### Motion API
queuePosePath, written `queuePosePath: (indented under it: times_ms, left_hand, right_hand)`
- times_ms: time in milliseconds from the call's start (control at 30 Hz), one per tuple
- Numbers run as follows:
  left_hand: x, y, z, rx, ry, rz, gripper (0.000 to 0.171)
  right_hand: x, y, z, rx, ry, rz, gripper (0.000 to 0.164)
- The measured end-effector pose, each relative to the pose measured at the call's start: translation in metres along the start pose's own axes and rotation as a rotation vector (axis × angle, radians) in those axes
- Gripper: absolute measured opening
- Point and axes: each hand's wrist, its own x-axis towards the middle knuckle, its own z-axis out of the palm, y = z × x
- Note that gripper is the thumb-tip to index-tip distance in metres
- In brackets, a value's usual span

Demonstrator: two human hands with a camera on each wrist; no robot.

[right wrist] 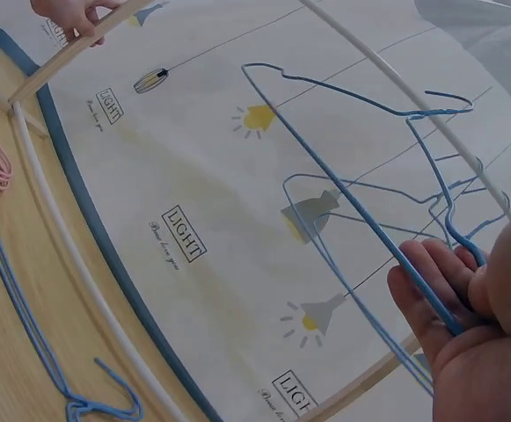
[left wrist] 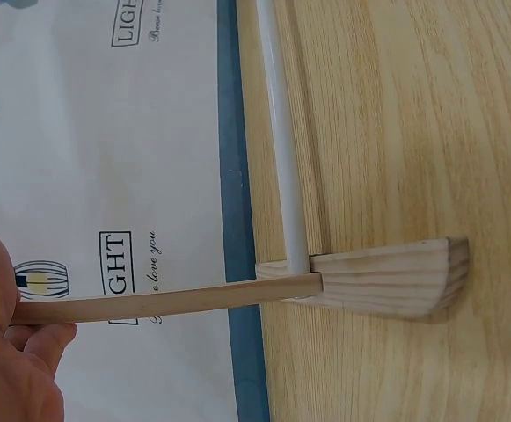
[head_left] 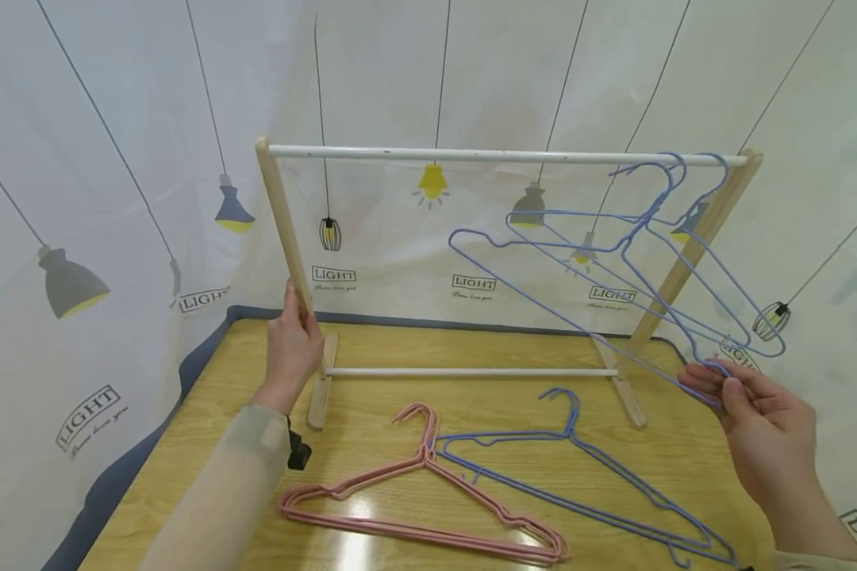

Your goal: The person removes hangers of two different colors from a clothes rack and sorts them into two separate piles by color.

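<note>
My left hand point(head_left: 293, 345) grips the left wooden post point(head_left: 280, 206) of a small clothes rack, a little above its foot. The left wrist view shows thumb and fingers on either side of that post. In my right hand point(head_left: 767, 420), fingers and thumb pinch the lower right corner of a blue wire hanger point(head_left: 643, 224). This hanger tilts, its hook close to the white top rod point(head_left: 471, 155); whether the hook rests on the rod I cannot tell. Behind it, other blue hangers point(head_left: 726, 170) hang at the rod's right end.
Pink hangers point(head_left: 400, 525) lie stacked on the wooden table point(head_left: 186, 476) in front of the rack. Beside them, more blue hangers point(head_left: 570, 428) lie flat. A white lower bar point(head_left: 471, 372) joins the rack's feet. Lamp-printed sheeting point(head_left: 150, 79) surrounds the table.
</note>
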Motion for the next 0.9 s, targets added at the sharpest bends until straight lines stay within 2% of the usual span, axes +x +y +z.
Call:
queuePosePath:
  times_ms: [100,400,567,700,800,900]
  left_hand:
    - [0.000,0.000,0.001,0.000,-0.001,0.002,0.063]
    - [0.000,0.000,0.001,0.001,-0.002,-0.001,0.064]
    - [0.001,0.001,0.000,0.008,-0.007,-0.008,0.065]
    - [0.001,0.001,0.000,0.010,-0.011,-0.011,0.064]
    - [0.000,0.001,0.000,0.011,-0.010,-0.017,0.064]
    - [0.000,0.001,0.000,0.011,-0.006,-0.022,0.064]
  right_hand:
    - [-0.011,0.006,-0.012,0.034,-0.040,0.065,0.030]
    - [-0.042,0.023,-0.050,-0.030,-0.083,0.213,0.031]
    - [-0.060,0.032,-0.071,-0.083,-0.103,0.338,0.031]
    - [-0.073,0.041,-0.085,-0.100,-0.132,0.408,0.037]
    - [-0.081,0.047,-0.092,-0.058,-0.127,0.487,0.044]
    - [-0.087,0.053,-0.096,-0.043,-0.087,0.575,0.047]
